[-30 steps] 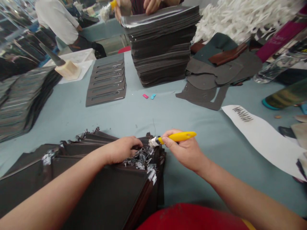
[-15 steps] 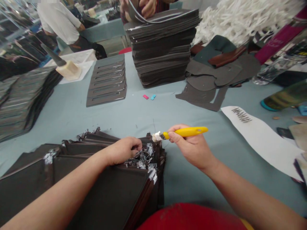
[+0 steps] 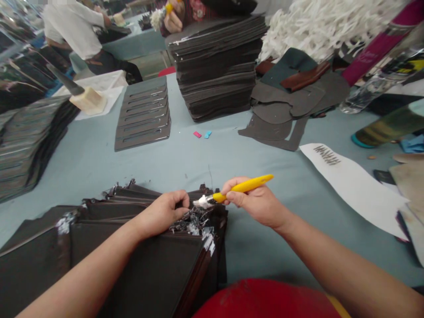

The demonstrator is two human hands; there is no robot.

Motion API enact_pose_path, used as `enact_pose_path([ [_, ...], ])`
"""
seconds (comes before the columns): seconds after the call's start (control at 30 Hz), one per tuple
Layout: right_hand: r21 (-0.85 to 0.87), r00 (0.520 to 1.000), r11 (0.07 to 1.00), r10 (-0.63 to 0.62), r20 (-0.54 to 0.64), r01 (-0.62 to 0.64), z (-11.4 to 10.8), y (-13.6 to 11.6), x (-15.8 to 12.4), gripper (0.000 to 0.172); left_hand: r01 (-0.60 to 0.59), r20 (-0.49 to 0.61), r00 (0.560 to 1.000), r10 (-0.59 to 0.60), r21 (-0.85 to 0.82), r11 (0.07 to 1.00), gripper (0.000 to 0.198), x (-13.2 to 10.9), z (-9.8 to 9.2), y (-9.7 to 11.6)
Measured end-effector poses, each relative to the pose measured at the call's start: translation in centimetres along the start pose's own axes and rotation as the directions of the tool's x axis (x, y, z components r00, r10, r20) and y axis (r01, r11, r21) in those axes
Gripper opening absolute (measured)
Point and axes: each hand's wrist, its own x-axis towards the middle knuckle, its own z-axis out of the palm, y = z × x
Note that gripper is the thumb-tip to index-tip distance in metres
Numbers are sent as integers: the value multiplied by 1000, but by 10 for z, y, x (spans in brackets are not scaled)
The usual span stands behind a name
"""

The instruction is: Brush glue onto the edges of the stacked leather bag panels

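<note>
Fingers (image 3: 233,197) pinch a yellow-handled tool (image 3: 243,188) in the right hand (image 3: 256,205), left hand (image 3: 162,213) resting on dark sheets (image 3: 149,260).

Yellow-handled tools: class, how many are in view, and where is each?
2: one tool in the person's right hand over the near stack; one tool in a co-worker's hand behind the far stack. Others may be hidden.
</note>
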Motion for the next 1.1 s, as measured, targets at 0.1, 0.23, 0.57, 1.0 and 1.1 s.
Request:
enact_pose_path([
  [0.1, -38, 1000, 999, -6, -3, 5, -2, 1, 3, 10, 14, 8, 1000, -14, -22, 1000, 15, 3, -1, 1],
  [0.23, 42, 991, 999, 21, 131, -26, -7, 2, 4, 13, 76, -1, 997, -76, -62, 995, 26, 7, -2, 2],
  [0.57, -361, 999, 932, -32, -20, 22, -4, 26, 15, 13, 118, 105, 985, -137, 171, 978, 31, 24, 2, 8],
  [1.0, -444, 995, 891, -101, -1, 90, 0, 27, 7, 12, -91, 78, 994, 71, 301, 949, 22, 32, 4, -1],
  [1.1, -461, 994, 885, -103, -44, 71, -5, 37, 12, 10, -72, 86, 995, 50, 275, 959, 20, 33, 5, 0],
])
